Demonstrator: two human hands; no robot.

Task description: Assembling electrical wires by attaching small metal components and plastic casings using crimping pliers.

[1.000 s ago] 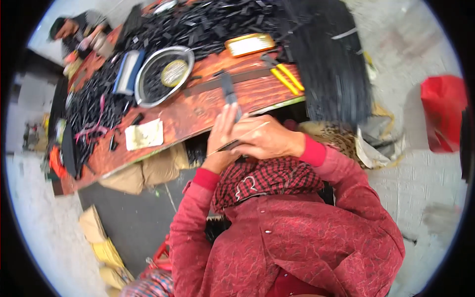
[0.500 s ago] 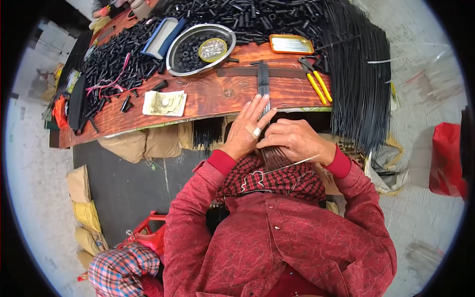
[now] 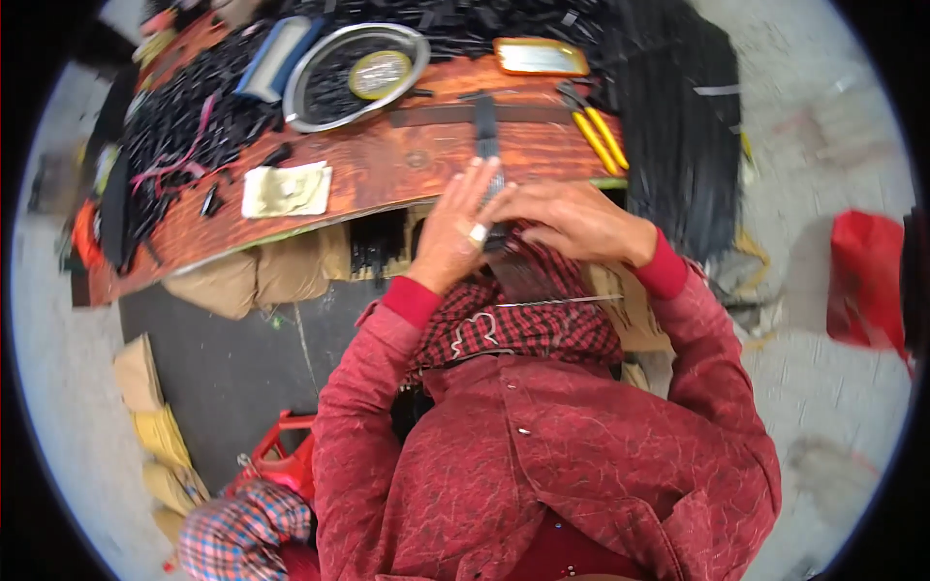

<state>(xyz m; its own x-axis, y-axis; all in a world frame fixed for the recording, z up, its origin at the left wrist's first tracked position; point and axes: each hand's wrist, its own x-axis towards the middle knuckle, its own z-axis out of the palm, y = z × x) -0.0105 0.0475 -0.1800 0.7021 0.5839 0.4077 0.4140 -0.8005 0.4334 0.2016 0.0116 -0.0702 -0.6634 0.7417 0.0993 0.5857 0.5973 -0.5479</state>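
Note:
A flat band of thin black strips [image 3: 485,131] runs from the table over its front edge, and its loose end [image 3: 523,276] hangs above my lap. My left hand [image 3: 451,230] lies along the band at the table edge, its fingers stretched out flat and a small plaster on its back. Reaching across from the right, my right hand [image 3: 579,221] has its fingers extended over the strips, the tips meeting the left hand. Its thumb shows lower down, slightly blurred. Just below, a thin pale rod [image 3: 557,301] lies crosswise by the strips' ends.
A dark flat bar [image 3: 436,115] crosses beneath the band. Yellow-handled pliers [image 3: 599,138], an orange-rimmed tray [image 3: 541,58], a metal bowl [image 3: 418,68] of black parts and a folded cloth [image 3: 287,190] are on the table. Long black strips [image 3: 678,165] hang over the right side.
My right hand has gone from a bent, pinching shape to stretched fingers, closer to the left hand. The whole view has shifted, so table things appear farther left and higher.

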